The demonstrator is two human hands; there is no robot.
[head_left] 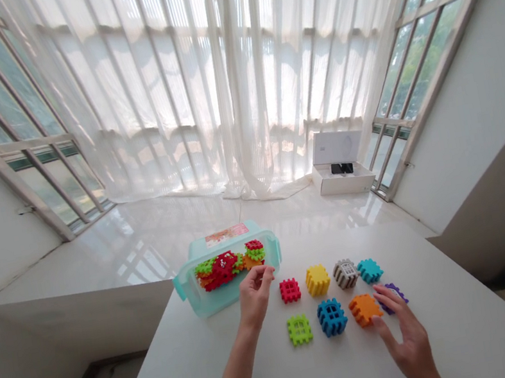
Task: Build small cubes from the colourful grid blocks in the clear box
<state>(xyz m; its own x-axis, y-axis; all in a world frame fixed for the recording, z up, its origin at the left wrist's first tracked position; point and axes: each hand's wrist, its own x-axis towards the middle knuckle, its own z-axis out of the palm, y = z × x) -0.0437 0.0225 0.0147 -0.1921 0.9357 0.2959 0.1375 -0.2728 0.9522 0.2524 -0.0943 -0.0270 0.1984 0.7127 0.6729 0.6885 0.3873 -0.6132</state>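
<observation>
Your left grip (253,290) has its fingertips together, contents unclear, beside the bin (199,304); your right grip (410,340) spreads by the orange stack (365,311), perhaps to steady it.

A homelike bay-window nook, with sheer white curtains (197,94), barred windows (1,77) and toy blocks (332,317).

Bin (214,303) on table (343,368), left; loose tiles (225,269) inside. Right of it: interlocking blocks (332,317), two rows of four. Box (346,183) behind on sill (153,232), right side, before curtain (235,88).
</observation>
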